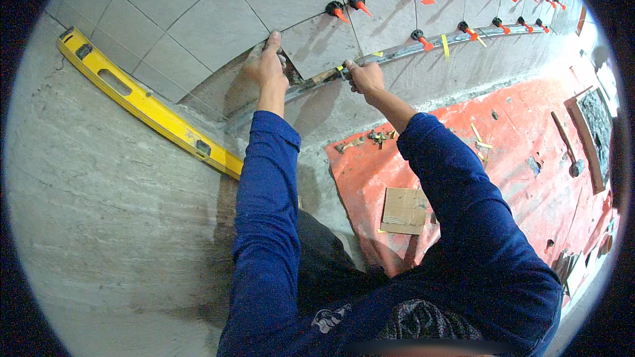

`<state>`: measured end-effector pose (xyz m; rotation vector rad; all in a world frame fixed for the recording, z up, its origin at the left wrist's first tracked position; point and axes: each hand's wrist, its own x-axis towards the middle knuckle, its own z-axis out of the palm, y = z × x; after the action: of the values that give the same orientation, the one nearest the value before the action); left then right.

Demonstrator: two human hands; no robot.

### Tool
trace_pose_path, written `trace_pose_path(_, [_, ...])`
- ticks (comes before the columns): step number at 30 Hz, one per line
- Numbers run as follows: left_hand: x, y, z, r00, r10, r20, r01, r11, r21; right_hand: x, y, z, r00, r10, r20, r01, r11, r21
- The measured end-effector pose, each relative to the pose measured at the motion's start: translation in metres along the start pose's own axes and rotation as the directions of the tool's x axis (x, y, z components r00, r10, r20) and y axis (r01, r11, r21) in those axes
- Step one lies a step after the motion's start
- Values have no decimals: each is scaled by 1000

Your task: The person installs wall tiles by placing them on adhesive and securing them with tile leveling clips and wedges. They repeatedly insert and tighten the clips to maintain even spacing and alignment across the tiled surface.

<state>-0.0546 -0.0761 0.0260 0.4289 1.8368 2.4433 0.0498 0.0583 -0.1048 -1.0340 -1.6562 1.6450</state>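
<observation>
My left hand (268,69) is at the left edge of a grey wall tile (314,39), its thumb stretched up along the edge and its fingers bent beside a dark gap. Whether it grips the tile cannot be made out. Left of it lies a brownish untiled patch (218,86). My right hand (365,78) is closed at the long metal strip (397,51) below the tiles, its thumb on top. A small tan piece (324,77) lies along the strip between my hands. What the right fingers hold is hidden.
Black tile levelers with red handles (421,41) stick out along the joints to the right. A yellow spirit level (145,102) leans at the left. Below right, a red sheet (370,172) carries cardboard (403,211), debris, a hammer-like tool (574,166) and a mortar-filled tray (589,125).
</observation>
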Motion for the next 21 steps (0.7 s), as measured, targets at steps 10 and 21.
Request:
trace_pose_path(10, [4, -3, 0, 998, 66, -22, -64, 995, 74, 0, 2, -1, 1000, -23, 19, 23, 1000, 9])
trace_pose_path(21, [18, -12, -3, 991, 127, -43, -120, 982, 143, -3, 1, -14, 991, -25, 128, 19, 999, 44])
